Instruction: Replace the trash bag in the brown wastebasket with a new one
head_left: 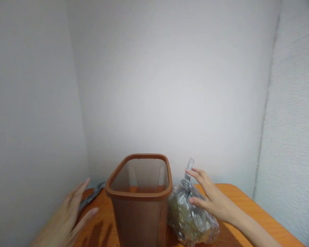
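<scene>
A brown plastic trash bin (141, 219) stands upright on the wooden table, its open top facing me and no liner showing inside. To its right sits a clear plastic bag (193, 216), knotted at the neck, with greenish-brown contents I cannot make out. My right hand (208, 195) is at the bag's knot, fingers apart; whether it touches the plastic I cannot tell. On the other side of the bin, my left hand (69, 212) hovers with thumb and fingers spread and holds nothing. Behind it lies a dark grey strip of folded plastic (92, 195), partly hidden by that hand.
The orange-brown wooden table (249, 209) has a rounded far right corner. White walls (170, 85) rise close behind it and on the left, and a rough white wall (293, 137) stands on the right.
</scene>
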Action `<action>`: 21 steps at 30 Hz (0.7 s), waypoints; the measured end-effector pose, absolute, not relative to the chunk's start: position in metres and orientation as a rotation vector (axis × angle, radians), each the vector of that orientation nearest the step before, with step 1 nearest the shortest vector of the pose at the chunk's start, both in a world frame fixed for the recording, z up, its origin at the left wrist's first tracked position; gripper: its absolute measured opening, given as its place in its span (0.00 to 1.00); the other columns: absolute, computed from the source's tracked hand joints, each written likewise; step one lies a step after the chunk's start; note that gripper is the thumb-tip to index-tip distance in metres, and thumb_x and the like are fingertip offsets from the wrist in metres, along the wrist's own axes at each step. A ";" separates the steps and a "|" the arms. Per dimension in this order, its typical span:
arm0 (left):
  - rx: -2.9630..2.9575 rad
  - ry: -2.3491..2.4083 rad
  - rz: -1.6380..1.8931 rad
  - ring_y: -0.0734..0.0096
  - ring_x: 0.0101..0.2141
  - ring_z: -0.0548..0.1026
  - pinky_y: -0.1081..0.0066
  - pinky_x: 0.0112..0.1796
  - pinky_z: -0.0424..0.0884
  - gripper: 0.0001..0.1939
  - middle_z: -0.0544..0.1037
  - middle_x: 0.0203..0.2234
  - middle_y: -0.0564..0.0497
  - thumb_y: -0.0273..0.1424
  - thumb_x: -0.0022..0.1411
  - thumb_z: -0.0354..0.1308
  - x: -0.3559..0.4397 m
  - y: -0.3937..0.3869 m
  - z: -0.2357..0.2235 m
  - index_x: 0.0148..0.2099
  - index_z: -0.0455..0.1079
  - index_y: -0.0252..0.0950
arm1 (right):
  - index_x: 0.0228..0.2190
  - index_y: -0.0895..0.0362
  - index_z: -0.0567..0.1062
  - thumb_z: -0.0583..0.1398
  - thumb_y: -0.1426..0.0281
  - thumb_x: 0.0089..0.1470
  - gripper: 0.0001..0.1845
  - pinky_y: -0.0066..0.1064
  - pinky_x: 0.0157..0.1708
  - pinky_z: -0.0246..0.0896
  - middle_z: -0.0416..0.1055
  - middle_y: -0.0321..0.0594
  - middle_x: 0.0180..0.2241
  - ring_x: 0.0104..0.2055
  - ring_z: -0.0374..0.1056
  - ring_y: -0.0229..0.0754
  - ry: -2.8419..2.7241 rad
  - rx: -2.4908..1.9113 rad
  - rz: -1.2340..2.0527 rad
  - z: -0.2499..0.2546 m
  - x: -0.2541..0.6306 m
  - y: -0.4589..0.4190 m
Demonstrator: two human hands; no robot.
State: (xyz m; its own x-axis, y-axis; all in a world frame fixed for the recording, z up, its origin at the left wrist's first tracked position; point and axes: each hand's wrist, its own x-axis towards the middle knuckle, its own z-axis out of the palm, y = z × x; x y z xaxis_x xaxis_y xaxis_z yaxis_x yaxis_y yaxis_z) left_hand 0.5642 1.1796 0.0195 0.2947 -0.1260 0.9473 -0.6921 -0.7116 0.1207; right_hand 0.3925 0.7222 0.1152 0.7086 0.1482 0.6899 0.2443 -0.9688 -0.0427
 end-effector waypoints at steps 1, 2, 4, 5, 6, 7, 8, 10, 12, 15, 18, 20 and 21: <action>2.051 -0.795 1.355 0.51 0.60 0.69 0.44 0.55 0.68 0.37 0.64 0.65 0.45 0.47 0.67 0.50 0.555 1.166 0.035 0.72 0.39 0.56 | 0.65 0.47 0.55 0.61 0.53 0.57 0.40 0.50 0.64 0.53 0.48 0.51 0.67 0.68 0.51 0.54 -0.294 -2.798 -1.034 0.110 0.394 0.728; 2.054 -0.844 1.277 0.51 0.64 0.63 0.44 0.58 0.65 0.37 0.59 0.68 0.46 0.47 0.67 0.50 0.547 1.153 0.049 0.72 0.38 0.56 | 0.65 0.48 0.57 0.62 0.55 0.56 0.39 0.50 0.64 0.53 0.49 0.52 0.66 0.68 0.52 0.55 -0.266 -2.809 -1.002 0.105 0.396 0.733; 2.042 -0.868 1.154 0.50 0.66 0.57 0.46 0.59 0.63 0.35 0.53 0.70 0.46 0.47 0.67 0.50 0.535 1.131 0.067 0.72 0.43 0.53 | 0.62 0.51 0.62 0.62 0.61 0.56 0.34 0.51 0.62 0.56 0.55 0.53 0.63 0.64 0.58 0.55 -0.239 -2.815 -1.025 0.097 0.399 0.739; 2.039 -0.865 1.082 0.50 0.67 0.56 0.46 0.60 0.63 0.33 0.51 0.70 0.45 0.47 0.67 0.51 0.531 1.124 0.071 0.71 0.48 0.52 | 0.60 0.52 0.65 0.61 0.64 0.56 0.31 0.51 0.60 0.59 0.60 0.53 0.59 0.61 0.62 0.54 -0.253 -2.818 -1.040 0.094 0.400 0.739; 2.029 -0.862 1.012 0.50 0.67 0.56 0.47 0.60 0.63 0.31 0.51 0.70 0.45 0.47 0.67 0.51 0.528 1.118 0.073 0.69 0.53 0.50 | 0.57 0.52 0.67 0.60 0.67 0.56 0.27 0.50 0.57 0.62 0.64 0.51 0.54 0.57 0.65 0.53 -0.281 -2.817 -1.059 0.091 0.401 0.738; 2.011 -0.864 0.942 0.50 0.67 0.56 0.48 0.60 0.62 0.27 0.52 0.70 0.45 0.47 0.67 0.52 0.527 1.115 0.074 0.66 0.59 0.49 | 0.55 0.52 0.69 0.59 0.70 0.56 0.24 0.49 0.53 0.65 0.67 0.49 0.50 0.53 0.68 0.52 -0.318 -2.809 -1.078 0.089 0.401 0.735; 1.983 -0.875 0.881 0.51 0.67 0.57 0.50 0.60 0.63 0.23 0.54 0.69 0.45 0.47 0.67 0.52 0.527 1.114 0.073 0.61 0.64 0.47 | 0.52 0.52 0.71 0.57 0.72 0.56 0.21 0.47 0.49 0.67 0.69 0.47 0.46 0.49 0.69 0.50 -0.356 -2.789 -1.107 0.088 0.401 0.731; 1.904 -0.907 0.793 0.53 0.66 0.59 0.55 0.58 0.67 0.17 0.60 0.66 0.44 0.47 0.66 0.54 0.529 1.113 0.071 0.48 0.69 0.42 | 0.47 0.52 0.72 0.54 0.73 0.56 0.17 0.42 0.42 0.69 0.70 0.44 0.40 0.43 0.70 0.48 -0.409 -2.710 -1.198 0.088 0.398 0.722; 1.838 -0.926 0.738 0.53 0.64 0.61 0.59 0.54 0.71 0.16 0.63 0.64 0.44 0.48 0.65 0.56 0.529 1.112 0.070 0.39 0.66 0.40 | 0.43 0.53 0.73 0.53 0.73 0.57 0.13 0.41 0.39 0.69 0.70 0.43 0.38 0.40 0.70 0.47 -0.419 -2.613 -1.320 0.095 0.392 0.714; 1.796 -0.908 0.704 0.51 0.63 0.62 0.62 0.48 0.75 0.18 0.60 0.65 0.43 0.49 0.64 0.57 0.525 1.108 0.069 0.36 0.63 0.40 | 0.40 0.53 0.72 0.54 0.69 0.59 0.08 0.41 0.40 0.66 0.71 0.42 0.37 0.40 0.69 0.47 -0.333 -2.512 -1.503 0.120 0.376 0.714; 1.788 -0.877 0.698 0.49 0.64 0.60 0.60 0.50 0.73 0.18 0.58 0.66 0.42 0.50 0.63 0.58 0.518 1.104 0.066 0.40 0.66 0.40 | 0.39 0.50 0.73 0.56 0.68 0.60 0.06 0.44 0.42 0.63 0.73 0.43 0.38 0.42 0.69 0.49 -0.213 -2.393 -1.737 0.158 0.354 0.728; 1.737 -0.887 0.654 0.50 0.65 0.59 0.59 0.53 0.72 0.22 0.56 0.68 0.41 0.51 0.63 0.57 0.519 1.108 0.064 0.51 0.66 0.41 | 0.37 0.47 0.75 0.58 0.69 0.58 0.06 0.44 0.41 0.62 0.75 0.44 0.39 0.41 0.70 0.49 -0.157 -2.322 -1.887 0.186 0.338 0.742; 1.695 -0.880 0.635 0.52 0.64 0.61 0.59 0.54 0.71 0.26 0.55 0.68 0.40 0.51 0.64 0.55 0.522 1.113 0.063 0.57 0.62 0.42 | 0.37 0.46 0.76 0.60 0.69 0.57 0.07 0.44 0.40 0.61 0.76 0.43 0.39 0.40 0.71 0.49 -0.150 -2.292 -1.957 0.199 0.330 0.748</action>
State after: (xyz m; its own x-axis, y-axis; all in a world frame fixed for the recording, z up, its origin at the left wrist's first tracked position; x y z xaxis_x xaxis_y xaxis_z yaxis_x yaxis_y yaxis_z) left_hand 0.5219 1.1133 0.0629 0.5849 -0.2403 0.7747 -0.8109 -0.1545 0.5644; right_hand 0.3305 0.7483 0.1993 0.1570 -0.0052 0.9876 0.1551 -0.9874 -0.0298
